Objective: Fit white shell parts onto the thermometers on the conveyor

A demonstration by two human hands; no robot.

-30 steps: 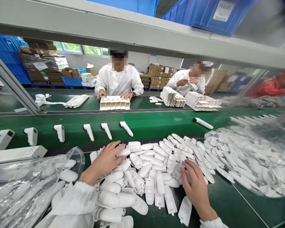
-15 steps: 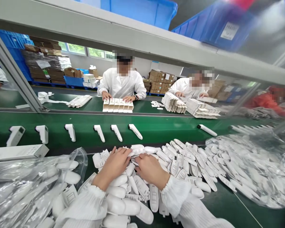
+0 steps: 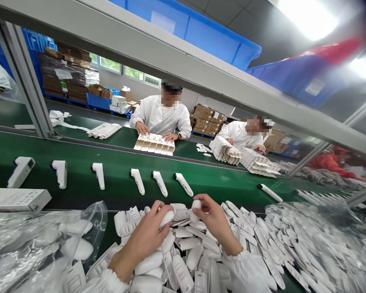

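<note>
My left hand (image 3: 149,230) is closed around a white plastic cover (image 3: 167,219), its rounded end showing past the fingers. To its right, my right hand (image 3: 215,219) pinches another white plastic cover (image 3: 196,205) between thumb and fingers and holds it tilted up. Both hands are just over a loose heap of white plastic covers (image 3: 189,244); some lie smooth side up, others show a ribbed inner face. The two held pieces are apart from each other.
Beyond the heap, white handheld thermometers (image 3: 137,182) lie spaced along a green belt (image 3: 225,183). Plastic bags of covers (image 3: 329,232) flank the heap, and a white box (image 3: 18,199) is at left. A shelf beam (image 3: 171,53) crosses overhead. Co-workers (image 3: 164,114) handle cartons opposite.
Both hands were down in the heap; now they are raised slightly, each with a white cover in its fingers. My right hand has moved rightward. The view has tilted.
</note>
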